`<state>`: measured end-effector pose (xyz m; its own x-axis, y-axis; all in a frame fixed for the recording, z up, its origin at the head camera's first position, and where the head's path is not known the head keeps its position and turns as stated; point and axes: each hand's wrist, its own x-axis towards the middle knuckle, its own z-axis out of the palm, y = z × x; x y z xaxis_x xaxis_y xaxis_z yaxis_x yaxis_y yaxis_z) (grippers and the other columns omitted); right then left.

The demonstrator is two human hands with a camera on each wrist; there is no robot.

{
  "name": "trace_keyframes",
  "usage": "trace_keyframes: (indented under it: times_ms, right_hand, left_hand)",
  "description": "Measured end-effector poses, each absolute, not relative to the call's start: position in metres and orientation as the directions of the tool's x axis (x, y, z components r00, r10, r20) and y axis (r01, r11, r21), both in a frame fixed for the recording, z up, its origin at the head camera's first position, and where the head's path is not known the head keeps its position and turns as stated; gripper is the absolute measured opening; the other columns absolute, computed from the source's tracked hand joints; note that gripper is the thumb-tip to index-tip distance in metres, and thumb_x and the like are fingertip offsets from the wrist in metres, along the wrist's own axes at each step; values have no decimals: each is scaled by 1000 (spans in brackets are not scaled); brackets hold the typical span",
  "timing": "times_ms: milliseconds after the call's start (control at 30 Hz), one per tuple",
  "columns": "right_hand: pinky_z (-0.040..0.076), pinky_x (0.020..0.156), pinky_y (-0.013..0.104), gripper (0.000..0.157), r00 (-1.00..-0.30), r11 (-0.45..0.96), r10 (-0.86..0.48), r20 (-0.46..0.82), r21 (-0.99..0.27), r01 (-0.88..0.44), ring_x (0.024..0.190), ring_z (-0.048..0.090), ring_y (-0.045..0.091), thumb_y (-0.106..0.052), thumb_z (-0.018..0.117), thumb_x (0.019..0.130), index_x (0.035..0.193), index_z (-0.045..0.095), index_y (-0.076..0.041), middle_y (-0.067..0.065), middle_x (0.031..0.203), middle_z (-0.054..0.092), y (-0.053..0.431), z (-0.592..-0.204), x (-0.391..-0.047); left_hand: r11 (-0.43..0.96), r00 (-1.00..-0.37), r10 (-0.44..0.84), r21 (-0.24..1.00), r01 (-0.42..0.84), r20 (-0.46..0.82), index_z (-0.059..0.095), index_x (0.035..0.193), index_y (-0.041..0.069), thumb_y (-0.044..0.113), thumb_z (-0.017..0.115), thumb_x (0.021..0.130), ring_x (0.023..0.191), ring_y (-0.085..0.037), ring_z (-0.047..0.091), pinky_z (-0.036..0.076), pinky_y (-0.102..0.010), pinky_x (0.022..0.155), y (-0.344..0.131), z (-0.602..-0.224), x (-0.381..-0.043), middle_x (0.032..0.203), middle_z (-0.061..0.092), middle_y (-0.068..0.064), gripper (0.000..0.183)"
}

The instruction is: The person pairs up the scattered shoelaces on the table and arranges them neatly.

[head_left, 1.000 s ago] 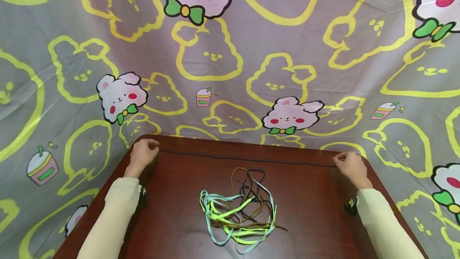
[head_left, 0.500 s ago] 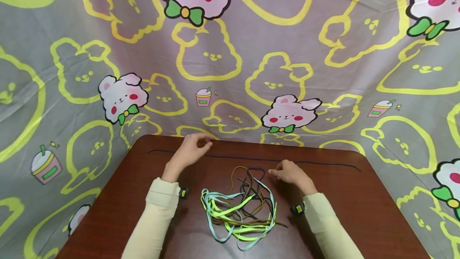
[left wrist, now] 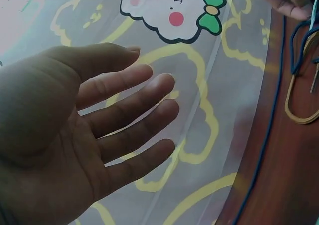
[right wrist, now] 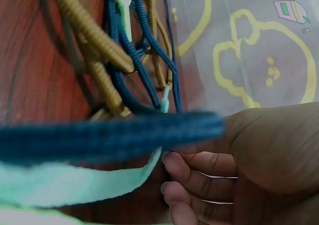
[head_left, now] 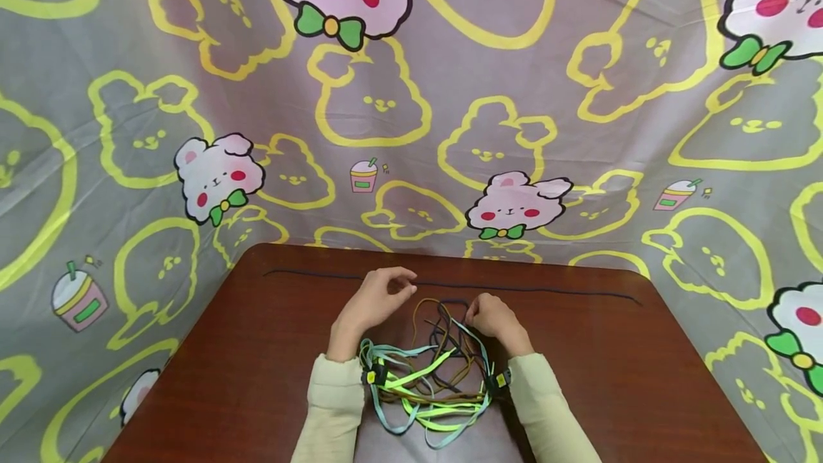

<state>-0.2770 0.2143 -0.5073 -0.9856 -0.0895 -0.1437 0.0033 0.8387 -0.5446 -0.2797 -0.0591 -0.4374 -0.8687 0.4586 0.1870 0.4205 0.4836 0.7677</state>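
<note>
A tangled pile of shoelaces lies mid-table, with flat mint laces [head_left: 386, 416], neon yellow laces [head_left: 432, 416], brown round laces [head_left: 444, 399] and navy round laces [head_left: 459, 302]. My right hand [head_left: 494, 316] is at the pile's far right edge, fingers bent, fingertips right at the navy loop. In the right wrist view a blurred blue lace [right wrist: 99, 137] crosses before that hand and hides part of the thumb side; I cannot tell whether it pinches a lace. My left hand [head_left: 376, 299] hovers beyond the pile's left side, fingers apart and holding nothing [left wrist: 134, 100].
One navy shoelace [head_left: 546, 291] lies stretched nearly straight along the back of the dark brown table [head_left: 257, 363]. A grey cloth [head_left: 411, 77] with cartoon rabbits hangs behind and on both sides. Both wrists wear small black cameras.
Both hands have left the ends of the straight navy shoelace and come inward to the pile, the right reaching its far edge. The straight shoelace stays lying on the table.
</note>
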Motion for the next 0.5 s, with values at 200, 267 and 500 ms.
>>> trace_keyframes:
  times_ms: [200,267,500]
  right_hand:
    - [24,46,27,51,-978,806,-98,-184,-592,31,44,25,12,-25,66,100,53,47,-16,-5,48,31,212,-504,-274]
    - [21,45,27,56,-979,828,-80,-186,-559,38,43,23,11,-31,69,98,51,43,-18,-6,47,27,210,-505,-277]
    - [34,51,31,34,-983,895,-8,-186,-440,76,53,47,16,-23,76,90,60,61,-16,-2,59,54,208,-502,-286]
  left_hand:
    - [453,-856,480,781,430,193,68,127,11,21,62,103,92,-15,66,53,-34,78,-57,-450,-276,106,73,-4,26]
    - [451,-850,491,780,433,188,68,127,11,21,61,104,91,-14,66,53,-34,78,-56,-453,-276,107,73,-7,26]
    - [448,-844,505,781,436,182,68,127,11,21,61,104,90,-14,66,53,-36,83,-51,-453,-275,104,74,-6,26]
